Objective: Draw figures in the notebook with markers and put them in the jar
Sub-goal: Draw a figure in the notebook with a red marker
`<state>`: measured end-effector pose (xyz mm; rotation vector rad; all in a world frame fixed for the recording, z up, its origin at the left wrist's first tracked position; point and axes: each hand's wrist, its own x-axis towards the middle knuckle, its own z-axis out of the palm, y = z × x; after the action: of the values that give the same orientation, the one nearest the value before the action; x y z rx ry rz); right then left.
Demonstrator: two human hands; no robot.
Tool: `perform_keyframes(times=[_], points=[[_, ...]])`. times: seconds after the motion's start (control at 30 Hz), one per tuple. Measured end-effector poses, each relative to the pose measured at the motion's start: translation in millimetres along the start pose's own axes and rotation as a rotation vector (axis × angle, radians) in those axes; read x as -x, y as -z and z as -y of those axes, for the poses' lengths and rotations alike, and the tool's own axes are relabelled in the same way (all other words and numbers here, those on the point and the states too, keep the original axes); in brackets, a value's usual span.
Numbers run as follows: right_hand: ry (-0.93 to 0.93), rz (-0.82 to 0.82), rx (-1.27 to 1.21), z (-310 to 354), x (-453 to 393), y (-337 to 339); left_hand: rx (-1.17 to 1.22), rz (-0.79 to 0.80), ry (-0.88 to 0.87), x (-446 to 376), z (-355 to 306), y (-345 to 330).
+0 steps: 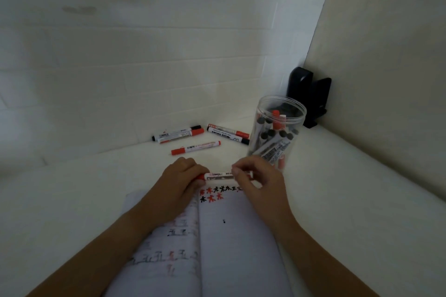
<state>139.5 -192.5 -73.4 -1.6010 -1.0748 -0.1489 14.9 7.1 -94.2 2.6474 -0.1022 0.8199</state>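
Item: red marker point(219, 175), white barrel with printed label, lying crosswise between the two hands above the top edge of the notebook point(241, 236). The left hand point(179, 176) is curling its fingers round the marker's red left end; the right hand point(255, 177) is pinching the right end with bent fingers, so that end is hidden.

Item: notebook, lying open under both forearms. Small red and black figures point(214, 193) are showing on the right page just below the held marker; fainter red and black marks are showing on the left page beneath the left wrist.

Item: clear jar point(277, 128), standing upright just beyond the right hand, holding a cluster of markers with black and red caps.

Item: five loose markers beyond the hands on the white surface point(72, 200). A black-and-red pair point(178, 134) is lying side by side beyond the left hand; a single red one point(196, 147) is lying nearer to it; a second pair point(228, 133) is lying between these and the jar.

Item: black holder point(310, 96), standing in the corner beyond the jar.
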Motion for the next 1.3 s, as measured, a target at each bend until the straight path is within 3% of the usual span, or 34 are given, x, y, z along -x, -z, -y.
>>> perform_keyframes(times=[0.23, 0.37, 0.63, 0.83, 0.93, 1.1, 1.23, 1.3], points=[[0.358, 0.234, 0.679, -5, 8, -23, -0.054, 0.040, -0.089, 1, -6, -1], [0.442, 0.164, 0.821, -5, 14, -37, -0.118, 0.045, -0.093, 1, -7, -1], [0.385, 0.183, 0.886, 0, 20, -35, -0.135, 0.077, -0.088, 0, -8, -1], [0.283, 0.237, 0.836, 1, 22, -30, -0.183, 0.066, -0.089, 2, -6, 1], [0.200, 0.181, 0.839, 4, 20, -30, -0.111, 0.002, -0.015, 2, -9, 1], [-0.002, 0.115, 0.508, 4, 17, -22, -0.082, 0.003, 0.157, 3, 2, -3], [0.032, 0.037, 0.308, 3, 13, -9, -0.073, 0.036, 0.161, 2, 4, -4], [-0.100, -0.016, 0.086, 5, 12, -6, -0.071, 0.053, 0.147, 3, 6, -4]])
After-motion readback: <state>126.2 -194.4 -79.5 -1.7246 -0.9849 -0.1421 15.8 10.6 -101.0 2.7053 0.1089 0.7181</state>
